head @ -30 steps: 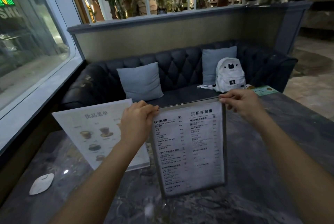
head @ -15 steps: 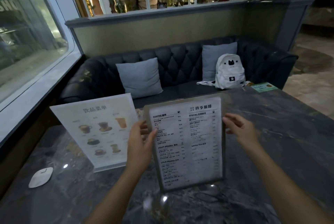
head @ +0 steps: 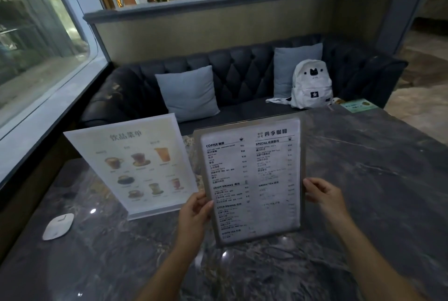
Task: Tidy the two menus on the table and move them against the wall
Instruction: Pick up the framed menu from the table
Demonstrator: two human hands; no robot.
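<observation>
A framed text menu (head: 252, 179) with drink lists stands upright on the dark marble table (head: 375, 179), near the middle. My left hand (head: 196, 213) grips its left edge low down, fingers curled round the frame. My right hand (head: 323, 195) touches its right edge at about the same height. To its left stands a picture menu (head: 131, 164) in a clear acrylic stand, showing cups and drinks, angled slightly and not touched by either hand. The window wall (head: 36, 97) runs along the table's left side.
A small white oval device (head: 58, 226) lies on the table near the left edge. A green card (head: 358, 105) sits at the far right corner. Behind the table is a dark tufted sofa (head: 237, 75) with two grey cushions and a white backpack (head: 311, 84).
Both hands slid from the text menu's top corners down to its side edges. The menu now stands more upright on the table.
</observation>
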